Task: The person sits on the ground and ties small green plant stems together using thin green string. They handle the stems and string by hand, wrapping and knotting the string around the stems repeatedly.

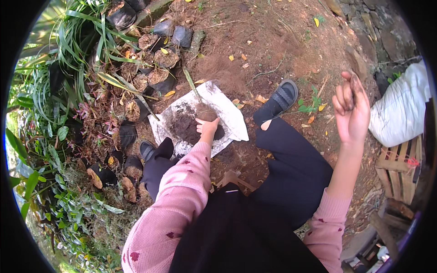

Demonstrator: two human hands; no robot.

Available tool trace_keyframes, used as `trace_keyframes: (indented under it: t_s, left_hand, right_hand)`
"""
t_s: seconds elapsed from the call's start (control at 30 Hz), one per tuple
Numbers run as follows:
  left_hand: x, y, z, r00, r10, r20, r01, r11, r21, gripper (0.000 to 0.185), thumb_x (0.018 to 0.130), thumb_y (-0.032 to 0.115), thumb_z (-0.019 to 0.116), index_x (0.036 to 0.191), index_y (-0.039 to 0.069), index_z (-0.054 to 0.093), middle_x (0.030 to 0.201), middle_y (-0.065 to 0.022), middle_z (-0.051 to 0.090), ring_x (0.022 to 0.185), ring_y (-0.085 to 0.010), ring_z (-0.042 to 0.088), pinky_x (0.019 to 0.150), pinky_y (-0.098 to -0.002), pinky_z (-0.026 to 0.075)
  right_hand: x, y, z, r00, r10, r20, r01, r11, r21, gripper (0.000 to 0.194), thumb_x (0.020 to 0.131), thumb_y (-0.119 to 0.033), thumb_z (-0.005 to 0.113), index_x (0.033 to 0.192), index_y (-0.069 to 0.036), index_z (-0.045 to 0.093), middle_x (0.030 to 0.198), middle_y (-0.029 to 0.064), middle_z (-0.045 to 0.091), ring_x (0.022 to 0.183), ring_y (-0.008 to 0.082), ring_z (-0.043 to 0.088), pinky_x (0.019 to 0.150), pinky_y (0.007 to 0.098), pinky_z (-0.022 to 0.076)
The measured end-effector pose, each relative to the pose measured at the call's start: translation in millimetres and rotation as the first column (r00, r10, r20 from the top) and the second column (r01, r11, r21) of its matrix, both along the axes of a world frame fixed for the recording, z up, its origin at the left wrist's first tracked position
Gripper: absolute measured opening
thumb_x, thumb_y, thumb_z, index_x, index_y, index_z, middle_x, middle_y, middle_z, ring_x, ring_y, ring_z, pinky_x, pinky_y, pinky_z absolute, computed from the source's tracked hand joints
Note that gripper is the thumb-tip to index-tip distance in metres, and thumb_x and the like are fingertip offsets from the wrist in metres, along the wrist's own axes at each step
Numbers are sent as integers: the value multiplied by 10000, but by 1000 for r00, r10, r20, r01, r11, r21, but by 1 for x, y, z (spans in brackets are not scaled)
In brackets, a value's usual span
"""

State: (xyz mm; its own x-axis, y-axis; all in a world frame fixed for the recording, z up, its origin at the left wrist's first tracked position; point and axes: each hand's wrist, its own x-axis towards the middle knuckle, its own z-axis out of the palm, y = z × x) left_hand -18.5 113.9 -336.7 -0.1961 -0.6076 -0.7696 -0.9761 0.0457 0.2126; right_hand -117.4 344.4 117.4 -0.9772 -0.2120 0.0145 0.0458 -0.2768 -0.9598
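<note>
My left hand grips the near side of a brown, fibre-covered root ball, with the thumb to its right. A mottled green stem slants out from the ball towards the upper left. The ball rests by a heap of dark soil on a white plastic sheet between my feet. My right hand is raised well off to the right, palm turned up and fingers partly curled. Soil darkens its fingertips, and whether a thin strand lies between them is too fine to tell.
Black plastic grow bags line the left beside leafy plants. Loose brown fibre lies beyond the sheet. To the right are a full white sack, a wooden crate and a stone wall.
</note>
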Motion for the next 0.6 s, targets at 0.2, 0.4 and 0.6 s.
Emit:
trace_keyframes:
  t_s: [0.2, 0.4, 0.6]
  left_hand:
    - [-8, 13, 11, 984, 175, -37, -179, 975, -128, 1220, 575, 463, 858, 1462, 104, 102, 1354, -240, 345, 1262, -371, 378, 998, -508, 395]
    - [2, 6, 33, 888, 310, -340, -366, 923, -116, 1046, 585, 290, 851, 1395, 89, 221, 1311, -294, 341, 1204, -460, 428, 1007, -484, 406]
    - [58, -9, 77, 635, 326, -700, -410, 911, 52, 897, 632, 170, 825, 1318, 39, 263, 1216, -235, 440, 1129, -350, 494, 959, -432, 422]
  right_hand:
    - [5, -28, -7, 999, 45, -4, -45, 998, 55, 275, 984, -144, 468, 1148, 59, 555, 725, -5, 524, 534, 21, 291, 446, 192, 241]
    - [10, -42, -11, 992, 111, 56, -118, 982, 147, 254, 969, -136, 466, 1108, 30, 599, 698, -39, 479, 539, 14, 300, 462, 186, 236]
    - [28, -58, 4, 948, 306, 88, -316, 880, 355, 242, 964, -173, 472, 1053, -60, 667, 611, -87, 378, 540, 20, 309, 484, 203, 263]
